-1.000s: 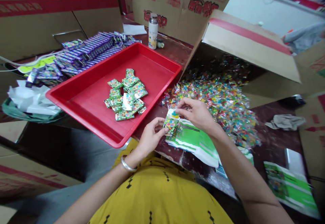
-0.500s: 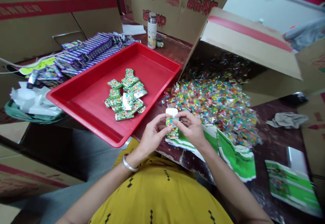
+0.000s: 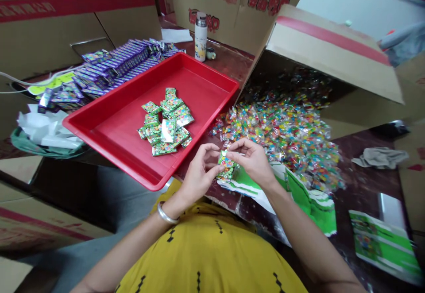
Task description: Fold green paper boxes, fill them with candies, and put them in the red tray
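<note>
My left hand (image 3: 199, 173) and my right hand (image 3: 253, 160) meet in front of me and pinch one small green printed box (image 3: 226, 163) between their fingertips. The box hangs just above a stack of flat green and white box blanks (image 3: 255, 186) on the dark table. Just beyond my hands lies a heap of small colourful wrapped candies (image 3: 282, 133) spilling from an open cardboard carton (image 3: 332, 58). To the left, a red tray (image 3: 109, 125) holds several filled green boxes (image 3: 166, 122).
Rows of purple packets (image 3: 113, 65) lie behind the tray. A white bottle (image 3: 200, 36) stands at the back. Crumpled white paper (image 3: 43, 127) sits at the left, a grey rag (image 3: 378, 156) and more green blanks (image 3: 385, 244) at the right. Cardboard cartons surround the table.
The white flap that stood up on the small box is now folded down. My right hand came back from the candy heap to the box, and both hands closed on it.
</note>
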Action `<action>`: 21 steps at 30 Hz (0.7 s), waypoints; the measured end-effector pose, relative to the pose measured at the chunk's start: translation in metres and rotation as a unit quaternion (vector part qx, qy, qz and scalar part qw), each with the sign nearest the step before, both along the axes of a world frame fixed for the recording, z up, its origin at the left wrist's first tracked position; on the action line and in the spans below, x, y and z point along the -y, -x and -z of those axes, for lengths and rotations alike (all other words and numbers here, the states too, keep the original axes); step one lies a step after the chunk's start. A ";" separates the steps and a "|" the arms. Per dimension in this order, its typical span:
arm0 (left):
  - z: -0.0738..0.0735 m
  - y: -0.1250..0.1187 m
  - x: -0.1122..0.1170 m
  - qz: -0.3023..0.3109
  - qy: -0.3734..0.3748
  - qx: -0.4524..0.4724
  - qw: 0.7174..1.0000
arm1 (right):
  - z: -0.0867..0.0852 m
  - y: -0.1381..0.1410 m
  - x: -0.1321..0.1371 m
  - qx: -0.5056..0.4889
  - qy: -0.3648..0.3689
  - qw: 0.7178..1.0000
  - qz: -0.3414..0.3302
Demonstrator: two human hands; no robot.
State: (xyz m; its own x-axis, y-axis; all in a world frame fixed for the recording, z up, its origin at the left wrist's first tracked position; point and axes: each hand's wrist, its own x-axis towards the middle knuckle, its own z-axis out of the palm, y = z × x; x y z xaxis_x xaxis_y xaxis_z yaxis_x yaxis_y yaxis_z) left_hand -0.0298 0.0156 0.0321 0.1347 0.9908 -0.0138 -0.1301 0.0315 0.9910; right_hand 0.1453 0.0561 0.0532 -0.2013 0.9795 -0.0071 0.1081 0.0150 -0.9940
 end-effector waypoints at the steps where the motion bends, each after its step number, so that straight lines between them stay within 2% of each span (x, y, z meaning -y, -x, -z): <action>1: 0.000 0.000 0.000 0.003 -0.008 -0.011 1.000 | 0.000 -0.002 -0.002 0.004 0.014 1.000 -0.004; 5: -0.003 0.001 0.002 0.020 -0.021 -0.024 0.999 | -0.001 -0.004 -0.010 -0.001 0.048 0.999 -0.008; 7: -0.004 0.001 0.003 0.029 -0.015 -0.022 0.999 | -0.002 -0.003 -0.011 0.005 0.043 0.999 -0.008; 11: -0.005 0.004 0.002 0.052 0.010 -0.012 0.999 | -0.005 -0.002 -0.003 0.072 -0.056 0.996 -0.013; 13: -0.004 0.007 -0.001 0.047 0.019 0.005 0.999 | -0.006 -0.003 0.005 0.110 -0.096 0.988 -0.042; 17: 0.004 0.008 -0.006 0.029 0.040 0.067 0.997 | -0.004 -0.004 0.018 0.232 -0.171 0.949 -0.131; 19: 0.007 0.007 -0.006 0.023 0.049 0.076 0.996 | -0.002 -0.002 0.021 0.280 -0.216 0.924 -0.145; 21: 0.006 0.009 -0.006 0.024 0.057 0.065 0.996 | -0.001 0.000 0.018 0.291 -0.238 0.913 -0.158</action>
